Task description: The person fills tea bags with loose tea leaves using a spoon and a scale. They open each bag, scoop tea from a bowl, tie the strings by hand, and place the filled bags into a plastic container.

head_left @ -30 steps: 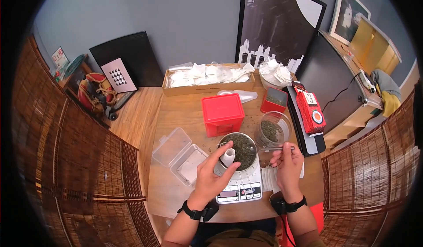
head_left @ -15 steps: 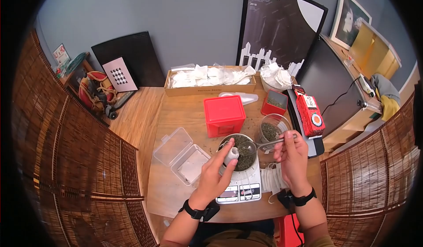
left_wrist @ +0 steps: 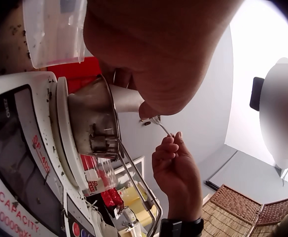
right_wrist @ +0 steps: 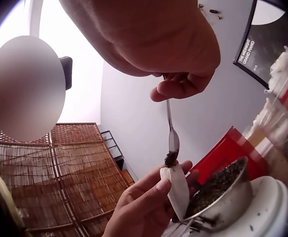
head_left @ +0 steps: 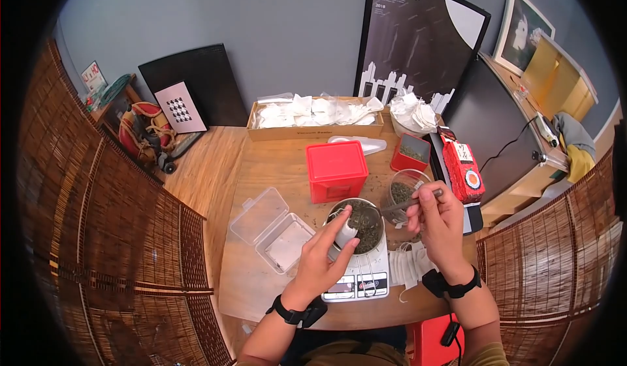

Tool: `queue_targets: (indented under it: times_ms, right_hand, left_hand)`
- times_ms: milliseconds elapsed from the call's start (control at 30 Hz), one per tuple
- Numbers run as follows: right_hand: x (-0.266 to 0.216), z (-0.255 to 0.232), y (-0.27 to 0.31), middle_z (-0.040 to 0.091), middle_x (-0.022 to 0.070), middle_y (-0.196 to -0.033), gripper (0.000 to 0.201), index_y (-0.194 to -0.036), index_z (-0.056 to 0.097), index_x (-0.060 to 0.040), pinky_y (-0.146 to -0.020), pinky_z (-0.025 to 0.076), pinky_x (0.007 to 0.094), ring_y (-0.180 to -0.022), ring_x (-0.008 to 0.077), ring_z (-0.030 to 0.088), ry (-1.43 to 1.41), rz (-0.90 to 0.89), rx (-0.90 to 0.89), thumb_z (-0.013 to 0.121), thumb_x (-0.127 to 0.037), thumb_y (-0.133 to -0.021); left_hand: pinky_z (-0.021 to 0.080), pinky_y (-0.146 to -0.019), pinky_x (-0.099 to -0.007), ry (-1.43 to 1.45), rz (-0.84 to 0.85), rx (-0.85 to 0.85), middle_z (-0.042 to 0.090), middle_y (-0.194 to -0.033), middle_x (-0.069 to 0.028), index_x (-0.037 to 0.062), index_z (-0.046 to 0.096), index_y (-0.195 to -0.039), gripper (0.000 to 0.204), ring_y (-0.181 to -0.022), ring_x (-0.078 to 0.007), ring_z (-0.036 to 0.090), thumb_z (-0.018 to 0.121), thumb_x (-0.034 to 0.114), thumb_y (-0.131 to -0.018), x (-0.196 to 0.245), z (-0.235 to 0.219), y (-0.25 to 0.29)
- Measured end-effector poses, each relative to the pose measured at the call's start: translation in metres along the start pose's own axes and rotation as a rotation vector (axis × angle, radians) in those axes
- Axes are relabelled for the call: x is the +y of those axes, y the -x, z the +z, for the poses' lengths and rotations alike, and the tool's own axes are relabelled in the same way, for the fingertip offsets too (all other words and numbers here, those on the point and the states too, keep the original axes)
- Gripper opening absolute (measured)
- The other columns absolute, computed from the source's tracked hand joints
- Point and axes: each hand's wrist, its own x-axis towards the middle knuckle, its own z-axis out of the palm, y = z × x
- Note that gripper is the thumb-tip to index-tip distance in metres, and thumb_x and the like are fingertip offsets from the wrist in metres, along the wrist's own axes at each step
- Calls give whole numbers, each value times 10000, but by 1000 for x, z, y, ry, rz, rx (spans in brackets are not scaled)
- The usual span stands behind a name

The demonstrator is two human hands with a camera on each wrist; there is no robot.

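Observation:
A small white tea bag [right_wrist: 177, 195] is pinched between the thumb and fingers of my left hand [head_left: 319, 256], just over the pan. My right hand [head_left: 444, 227] grips the handle of a metal spoon [right_wrist: 171, 129]. Dark dried leaves [right_wrist: 170, 159] spill at the spoon's tip, right at the bag's mouth in the right wrist view. Below sits a metal pan [left_wrist: 90, 121] with wire handles, filled with loose dried leaves [head_left: 371, 237]. It stands on a white kitchen scale [head_left: 341, 289].
An open clear plastic box [head_left: 282, 243] lies left of the scale. Behind the pan stands a red lidded canister [head_left: 337, 170]. A clear tub [head_left: 400, 193] of leaves and flat white bags [head_left: 410, 263] are at the right. A cardboard box [head_left: 313, 131] of white bags spans the back.
My right hand has risen and shifted right, its wrist swinging outward, and the spoon tilts more steeply down toward the bag. My left hand keeps holding the bag, now tipped more.

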Motion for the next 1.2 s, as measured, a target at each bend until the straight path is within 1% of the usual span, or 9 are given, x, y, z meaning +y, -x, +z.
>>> queue_targets:
  times_ms: [333,500,600,700,800,933,1033,1100,1200]
  right_hand:
    - [-11,4,15,740,60,-922,171,-1169,664,1,-645,534,219,-711,75,670,142,-92,-54,644,-168,-1152]
    - [-5,2,26,753,108,-943,135,-1168,670,45,-652,590,257,-779,134,752,240,-296,-135,656,-83,-1126]
    - [4,0,32,755,115,-950,125,-1170,674,50,-652,598,261,-787,144,765,171,-350,-87,654,-63,-1121]
    - [9,-5,36,759,112,-959,103,-1149,690,46,-652,595,260,-781,140,761,189,-298,40,658,-45,-1114]
    - [19,-11,37,763,103,-964,104,-1121,699,42,-649,589,258,-786,137,760,298,-236,58,664,-55,-1114]
    - [43,-12,40,766,93,-967,110,-1115,707,39,-653,583,256,-789,131,755,380,-255,32,671,-65,-1114]
    - [54,-12,46,767,102,-966,127,-1144,708,41,-675,591,259,-785,136,754,322,-180,27,667,-76,-1120]
    - [61,-11,49,771,114,-959,157,-1175,696,37,-673,589,266,-761,137,746,121,-70,116,647,-108,-1139]
    - [68,-11,48,774,128,-945,204,-1181,679,25,-658,583,272,-742,140,741,40,1,171,629,-172,-1159]
  left_hand:
    - [539,-1127,-403,-22,21,6,676,-1531,-217,-36,591,-1540,586,-1363,-334,701,787,26,-991,-2,2,-1]
    - [538,-1133,-411,-17,6,17,676,-1529,-220,-30,589,-1546,590,-1373,-340,694,785,26,-993,0,2,-1]
    - [536,-1140,-413,-25,5,17,677,-1528,-220,-24,593,-1543,586,-1380,-341,690,785,22,-992,0,2,-1]
    - [534,-1145,-411,-20,-18,19,679,-1524,-220,-17,599,-1538,581,-1385,-340,687,785,18,-989,-1,3,1]
    - [583,-1037,-415,-55,41,49,718,-1434,-252,-37,605,-1528,568,-1244,-385,752,785,21,-992,0,3,-2]
    - [585,-1033,-414,-50,45,55,720,-1433,-249,-34,608,-1528,570,-1243,-378,754,789,22,-990,-2,5,-1]
    - [586,-1031,-412,-42,35,57,722,-1432,-247,-35,609,-1527,570,-1241,-374,755,791,22,-989,-1,4,-1]
    - [532,-1150,-414,-7,-27,32,694,-1499,-226,-12,606,-1533,578,-1380,-340,691,783,3,-983,0,3,0]
    - [533,-1150,-414,-1,-37,24,693,-1503,-225,-12,608,-1530,577,-1384,-338,688,785,5,-982,2,2,0]
